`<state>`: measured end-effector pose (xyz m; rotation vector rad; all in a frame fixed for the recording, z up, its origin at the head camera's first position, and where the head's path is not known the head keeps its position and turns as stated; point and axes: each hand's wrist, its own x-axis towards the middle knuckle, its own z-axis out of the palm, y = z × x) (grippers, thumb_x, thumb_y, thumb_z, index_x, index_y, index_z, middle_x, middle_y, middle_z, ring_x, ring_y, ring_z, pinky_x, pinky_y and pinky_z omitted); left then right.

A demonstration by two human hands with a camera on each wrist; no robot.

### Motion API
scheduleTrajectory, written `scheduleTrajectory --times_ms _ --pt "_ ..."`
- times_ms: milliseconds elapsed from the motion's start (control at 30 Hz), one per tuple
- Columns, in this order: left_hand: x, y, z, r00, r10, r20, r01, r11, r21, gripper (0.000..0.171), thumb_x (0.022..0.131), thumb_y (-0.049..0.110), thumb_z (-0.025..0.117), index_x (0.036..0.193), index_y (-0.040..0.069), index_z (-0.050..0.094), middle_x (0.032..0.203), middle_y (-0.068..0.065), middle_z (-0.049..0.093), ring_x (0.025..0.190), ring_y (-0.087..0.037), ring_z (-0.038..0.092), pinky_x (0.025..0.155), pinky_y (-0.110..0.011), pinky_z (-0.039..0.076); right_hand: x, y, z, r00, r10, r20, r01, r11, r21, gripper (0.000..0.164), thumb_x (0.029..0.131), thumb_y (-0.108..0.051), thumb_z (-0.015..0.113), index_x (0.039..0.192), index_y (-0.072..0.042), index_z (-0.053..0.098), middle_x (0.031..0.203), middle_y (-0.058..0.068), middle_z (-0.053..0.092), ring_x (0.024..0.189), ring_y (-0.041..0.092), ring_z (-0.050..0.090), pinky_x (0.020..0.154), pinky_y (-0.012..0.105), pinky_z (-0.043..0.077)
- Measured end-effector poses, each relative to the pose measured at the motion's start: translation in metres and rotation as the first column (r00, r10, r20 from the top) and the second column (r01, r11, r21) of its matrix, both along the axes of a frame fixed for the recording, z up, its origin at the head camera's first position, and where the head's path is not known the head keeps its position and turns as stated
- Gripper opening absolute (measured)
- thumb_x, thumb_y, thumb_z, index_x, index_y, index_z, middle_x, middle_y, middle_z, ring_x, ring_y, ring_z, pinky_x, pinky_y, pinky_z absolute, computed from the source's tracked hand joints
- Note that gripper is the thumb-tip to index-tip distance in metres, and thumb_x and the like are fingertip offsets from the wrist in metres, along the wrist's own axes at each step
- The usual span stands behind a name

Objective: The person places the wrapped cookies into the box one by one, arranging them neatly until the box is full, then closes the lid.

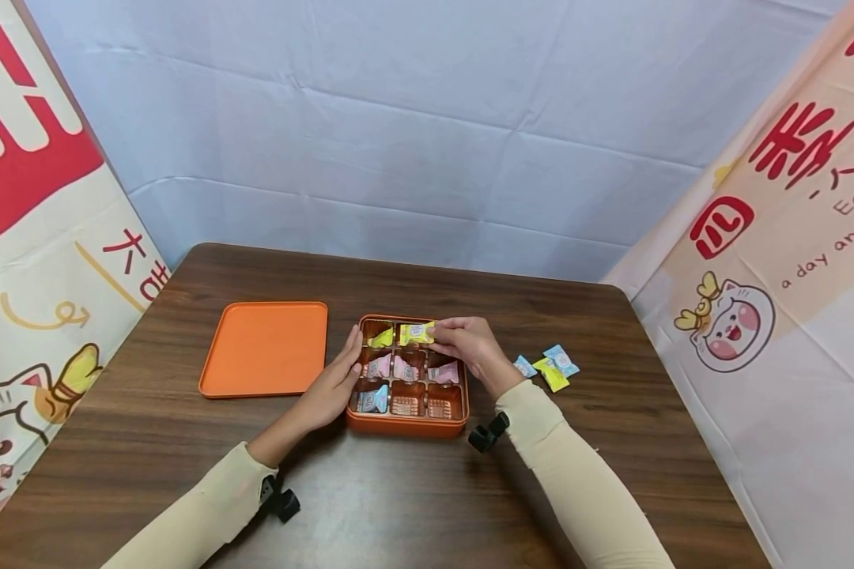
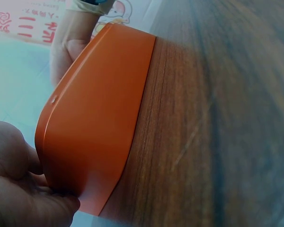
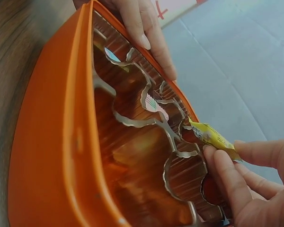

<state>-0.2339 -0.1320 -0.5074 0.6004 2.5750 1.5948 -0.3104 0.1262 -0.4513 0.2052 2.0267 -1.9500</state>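
Observation:
An orange box (image 1: 407,427) with a brown, divided insert stands on the table. My right hand (image 1: 467,340) pinches a yellow wrapped candy (image 1: 417,333) between thumb and fingertips, over the back middle compartment; the right wrist view shows this candy (image 3: 211,137) at the rim. My left hand (image 1: 332,387) rests along the box's left side, fingers extended. Another yellow candy (image 1: 381,339) lies in the back left compartment. Pink candies (image 1: 406,368) fill the middle row, and a blue candy (image 1: 373,400) lies front left. Ribbed bottoms show front middle and front right. The right hand covers the back right compartment.
An orange lid (image 1: 273,348) lies flat on the wooden table (image 1: 370,506), left of the box. To the right lie loose candies: a yellow one (image 1: 551,374) and two blue ones (image 1: 561,360). A pale cloth (image 1: 413,158) hangs behind the table.

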Motion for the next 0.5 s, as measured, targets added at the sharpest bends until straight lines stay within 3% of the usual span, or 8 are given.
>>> scheduleTrajectory --times_ms 300,500 --pt "-0.0003 0.0003 0.0008 1.000 -0.004 -0.007 0.004 1.000 -0.007 0.059 0.110 0.007 0.038 0.161 -0.001 0.009 0.169 -0.009 -0.005 0.154 -0.035 0.005 0.120 -0.059 0.012 -0.0009 -0.0003 0.0004 1.000 -0.001 0.005 0.002 1.000 -0.011 0.028 0.095 0.000 0.069 0.121 0.011 0.067 0.124 0.025 0.064 0.094 0.022 0.073 0.084 0.032 0.058" --pt "-0.0002 0.0002 0.0003 1.000 -0.005 -0.009 0.005 1.000 -0.003 0.059 0.110 0.006 0.038 0.160 -0.002 0.010 0.169 -0.010 -0.004 0.154 -0.035 0.004 0.120 -0.060 0.012 -0.0007 -0.0012 -0.0003 1.000 0.003 0.018 -0.002 0.999 -0.042 0.023 0.096 0.003 0.066 0.117 0.012 0.070 0.112 0.025 0.071 0.091 0.024 0.075 0.083 0.032 0.059"
